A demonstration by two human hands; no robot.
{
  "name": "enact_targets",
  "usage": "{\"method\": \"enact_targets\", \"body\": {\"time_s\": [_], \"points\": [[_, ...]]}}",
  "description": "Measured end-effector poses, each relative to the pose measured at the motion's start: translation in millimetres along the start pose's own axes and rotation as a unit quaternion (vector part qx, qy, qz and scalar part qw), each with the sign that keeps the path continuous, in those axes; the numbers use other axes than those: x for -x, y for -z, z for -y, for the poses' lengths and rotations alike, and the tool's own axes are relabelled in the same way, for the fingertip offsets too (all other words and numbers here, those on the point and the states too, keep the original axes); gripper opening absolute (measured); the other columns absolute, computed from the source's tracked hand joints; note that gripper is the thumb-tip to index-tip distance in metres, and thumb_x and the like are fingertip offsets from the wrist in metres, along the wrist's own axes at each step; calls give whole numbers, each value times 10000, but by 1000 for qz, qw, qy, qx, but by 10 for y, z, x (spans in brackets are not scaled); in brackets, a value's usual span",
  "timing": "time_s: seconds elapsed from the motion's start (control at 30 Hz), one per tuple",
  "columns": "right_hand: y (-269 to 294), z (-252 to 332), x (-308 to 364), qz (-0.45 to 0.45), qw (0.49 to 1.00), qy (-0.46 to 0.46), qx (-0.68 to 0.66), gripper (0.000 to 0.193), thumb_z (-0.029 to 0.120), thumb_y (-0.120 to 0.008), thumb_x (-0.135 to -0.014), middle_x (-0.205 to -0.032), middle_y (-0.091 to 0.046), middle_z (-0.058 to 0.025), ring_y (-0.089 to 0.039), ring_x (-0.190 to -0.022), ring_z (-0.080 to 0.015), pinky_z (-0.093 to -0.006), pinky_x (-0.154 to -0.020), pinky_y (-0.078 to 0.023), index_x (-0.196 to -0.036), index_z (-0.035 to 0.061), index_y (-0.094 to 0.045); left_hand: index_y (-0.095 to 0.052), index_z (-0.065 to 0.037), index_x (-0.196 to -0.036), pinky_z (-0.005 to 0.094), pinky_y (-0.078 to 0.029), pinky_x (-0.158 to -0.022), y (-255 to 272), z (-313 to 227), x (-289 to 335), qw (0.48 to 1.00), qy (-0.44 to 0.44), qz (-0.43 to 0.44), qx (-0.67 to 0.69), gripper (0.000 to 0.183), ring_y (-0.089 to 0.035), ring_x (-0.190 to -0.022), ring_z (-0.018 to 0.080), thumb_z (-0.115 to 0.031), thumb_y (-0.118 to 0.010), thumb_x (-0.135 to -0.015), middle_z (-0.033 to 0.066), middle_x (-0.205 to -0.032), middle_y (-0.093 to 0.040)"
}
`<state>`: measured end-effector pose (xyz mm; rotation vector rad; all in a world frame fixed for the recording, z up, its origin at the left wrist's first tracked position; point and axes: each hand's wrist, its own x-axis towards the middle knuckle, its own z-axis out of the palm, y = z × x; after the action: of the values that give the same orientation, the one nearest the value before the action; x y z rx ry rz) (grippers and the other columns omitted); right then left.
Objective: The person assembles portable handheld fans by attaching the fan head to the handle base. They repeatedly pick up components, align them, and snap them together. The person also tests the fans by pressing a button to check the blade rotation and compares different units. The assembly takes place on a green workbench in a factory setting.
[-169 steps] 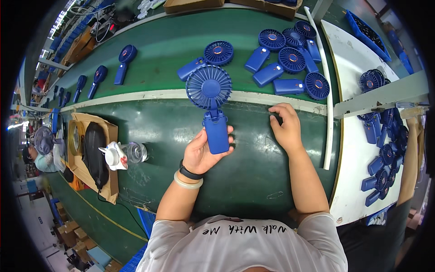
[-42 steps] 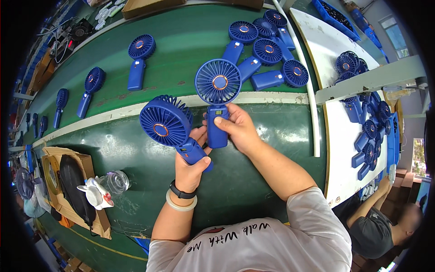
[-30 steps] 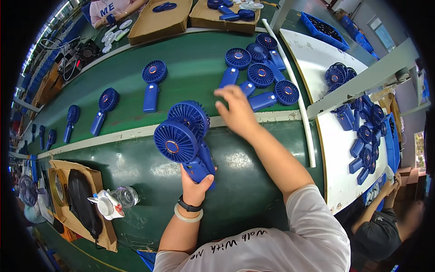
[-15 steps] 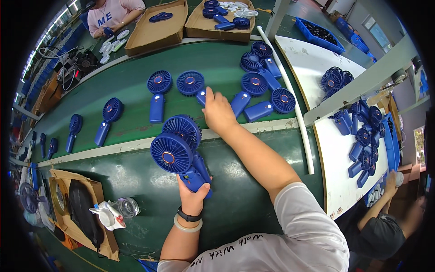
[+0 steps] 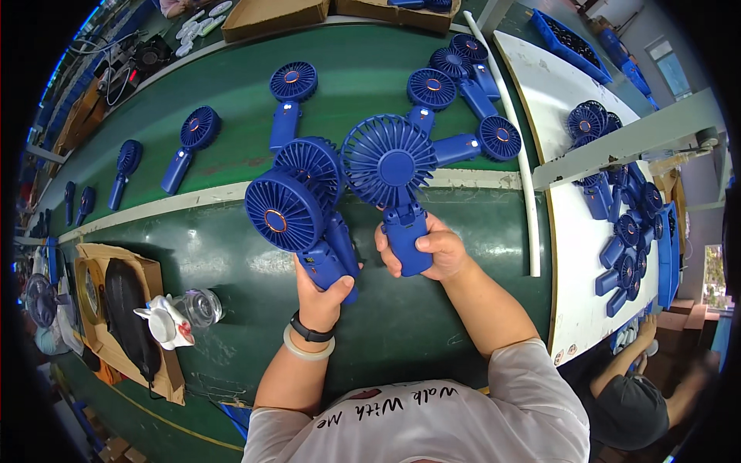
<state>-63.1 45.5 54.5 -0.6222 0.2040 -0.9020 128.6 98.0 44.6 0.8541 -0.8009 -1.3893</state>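
- Blue plastic handheld fans fill the scene; the left hand (image 5: 323,292) is closed around the handles of two fans (image 5: 297,202) held together, their round grilles up at about 11 o'clock from the fist.
- Right hand (image 5: 432,251) grips the handle of a third fan (image 5: 392,174), whose head stands upright at 12 o'clock from the hand, just beside the left pair's grilles.
- All three are lifted above the green conveyor belt (image 5: 231,255), near the white strip across it.
- Loose fans (image 5: 455,92) lie on the belt at 1 o'clock from the hands; single ones (image 5: 185,147) trail off toward 10 o'clock.
- At 8 o'clock sit a clear glass jar (image 5: 202,306) and an open cardboard box (image 5: 116,324).
- At 3 o'clock, a white table (image 5: 563,255) bears further fans (image 5: 625,231); another person's hand (image 5: 647,332) shows at 4 o'clock.
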Motion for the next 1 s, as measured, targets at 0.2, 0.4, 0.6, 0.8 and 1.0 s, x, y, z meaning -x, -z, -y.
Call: {"method": "enact_targets", "body": {"time_s": [0.2,0.4,0.6,0.8,1.0], "points": [[-6,27,-43,-7,998,-11,-55,625,421,-536,-848,-1002,-568,-169,-586,-731,-232,-330,-648,-481,-1312,36,-373,-284,-53,-1318,436,-529,-806,53,-50,11,999,34,20,34,761,-531,-1071,296,-112,-706,-688,169,-1217,-443],[82,-27,-33,-138,989,51,31,522,332,-592,-864,-1021,-565,-120,-578,-827,-199,-347,-704,-501,-1246,19,-425,-249,-73,-1354,447,-530,-795,21,-82,-19,978,90,75,171,823,-534,-1066,300,-126,-706,-671,191,-1232,-427],[0,-62,-63,-238,960,3,151,489,178,-662,-824,-1025,-575,-95,-592,-917,-172,-339,-765,-521,-1228,14,-441,-216,-121,-1383,444,-525,-785,63,-90,-24,960,109,117,230,870,-537,-1052,292,-136,-700,-661,196,-1237,-417],[25,-19,-55,-222,947,21,229,409,120,-627,-825,-1013,-616,-105,-623,-924,-194,-310,-779,-499,-1187,-2,-482,-189,-171,-1410,425,-516,-763,42,-91,-19,967,116,113,196,909,-518,-1047,271,-178,-692,-654,176,-1225,-404],[36,-54,-88,-232,948,56,209,376,78,-629,-811,-1010,-627,-103,-624,-925,-187,-317,-813,-497,-1158,0,-511,-224,-131,-1392,443,-518,-776,27,-80,-8,974,103,104,173,881,-527,-1062,287,-152,-707,-655,192,-1235,-417]]}}
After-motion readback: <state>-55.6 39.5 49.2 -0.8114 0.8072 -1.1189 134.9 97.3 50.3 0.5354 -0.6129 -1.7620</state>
